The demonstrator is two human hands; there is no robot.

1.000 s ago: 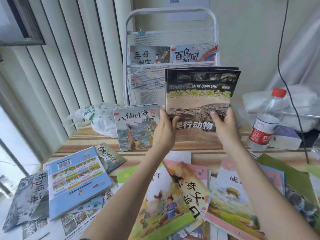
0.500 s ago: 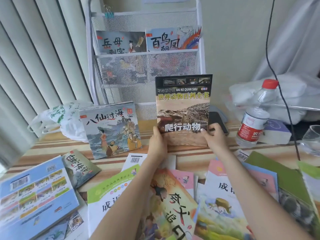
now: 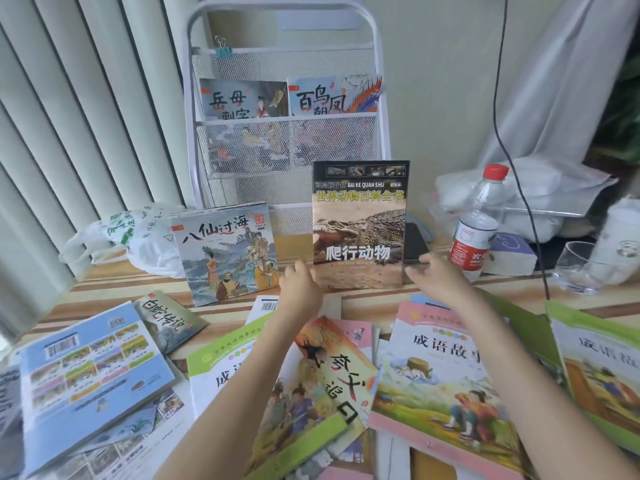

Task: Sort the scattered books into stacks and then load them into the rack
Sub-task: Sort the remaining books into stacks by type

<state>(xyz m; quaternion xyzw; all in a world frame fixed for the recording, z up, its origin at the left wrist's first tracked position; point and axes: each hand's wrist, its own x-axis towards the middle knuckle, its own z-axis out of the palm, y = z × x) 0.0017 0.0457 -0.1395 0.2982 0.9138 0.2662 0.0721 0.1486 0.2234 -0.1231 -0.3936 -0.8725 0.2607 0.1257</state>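
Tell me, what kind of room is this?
Probably a home study corner or a child's reading spot. A white metal mesh book rack stands on a striped wooden table strewn with colourful picture books, beside pale vertical window blinds.

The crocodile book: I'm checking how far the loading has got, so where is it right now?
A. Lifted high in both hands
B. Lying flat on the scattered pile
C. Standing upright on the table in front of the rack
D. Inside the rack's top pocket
C: the crocodile book stands upright on the table in front of the rack, with the left hand and right hand at its lower corners.
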